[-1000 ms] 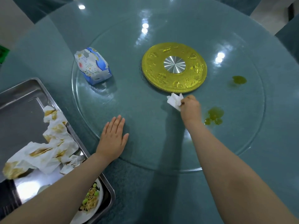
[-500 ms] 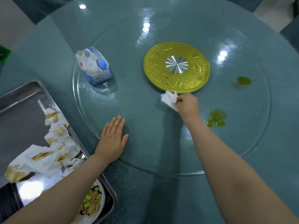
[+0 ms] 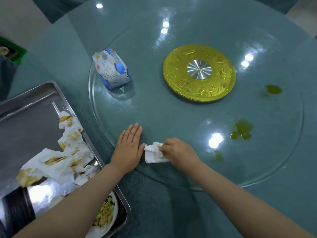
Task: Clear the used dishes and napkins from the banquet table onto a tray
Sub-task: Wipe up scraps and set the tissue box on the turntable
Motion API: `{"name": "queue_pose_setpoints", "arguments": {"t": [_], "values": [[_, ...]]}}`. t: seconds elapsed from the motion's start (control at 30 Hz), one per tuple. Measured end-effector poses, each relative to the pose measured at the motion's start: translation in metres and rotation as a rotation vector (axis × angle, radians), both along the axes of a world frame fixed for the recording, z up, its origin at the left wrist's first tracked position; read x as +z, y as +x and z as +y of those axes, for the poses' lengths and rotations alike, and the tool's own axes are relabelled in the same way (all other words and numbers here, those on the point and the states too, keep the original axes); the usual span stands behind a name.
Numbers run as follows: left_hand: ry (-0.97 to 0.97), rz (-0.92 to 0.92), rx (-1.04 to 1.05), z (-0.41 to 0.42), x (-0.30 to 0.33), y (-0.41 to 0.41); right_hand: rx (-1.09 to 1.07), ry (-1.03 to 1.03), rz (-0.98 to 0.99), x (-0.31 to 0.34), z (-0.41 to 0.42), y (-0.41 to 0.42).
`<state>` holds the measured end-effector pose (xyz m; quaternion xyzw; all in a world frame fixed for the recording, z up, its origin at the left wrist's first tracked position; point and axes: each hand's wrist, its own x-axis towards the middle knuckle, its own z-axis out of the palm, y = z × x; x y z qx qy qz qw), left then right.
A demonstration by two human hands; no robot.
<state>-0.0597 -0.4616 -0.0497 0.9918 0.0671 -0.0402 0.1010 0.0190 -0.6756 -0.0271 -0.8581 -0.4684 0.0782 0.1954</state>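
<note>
Gripping a crumpled white napkin [image 3: 154, 152] in my right hand [image 3: 178, 152], low on the glass turntable [image 3: 154, 107]. Left hand [image 3: 127, 148] flat, fingers straight, just left of it. Tray [image 3: 34, 107] lies further left, past that hand. Tissue pack [image 3: 111, 69] print unreadable.

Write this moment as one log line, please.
left hand: flat on glass turntable | right hand: grips white napkin | tray: soiled napkins | green spills: unwiped
</note>
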Motion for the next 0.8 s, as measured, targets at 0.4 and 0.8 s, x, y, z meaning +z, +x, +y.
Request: {"name": "queue_pose_setpoints", "arguments": {"t": [0.4,0.8], "values": [[-0.065,-0.013,0.006,-0.002,0.003,-0.002,-0.853,-0.117,-0.055,0.014,0.028,0.163],[-0.135,0.005,0.028,-0.007,0.003,-0.004,-0.247,0.032,0.015,-0.006,0.018,-0.011]]}}
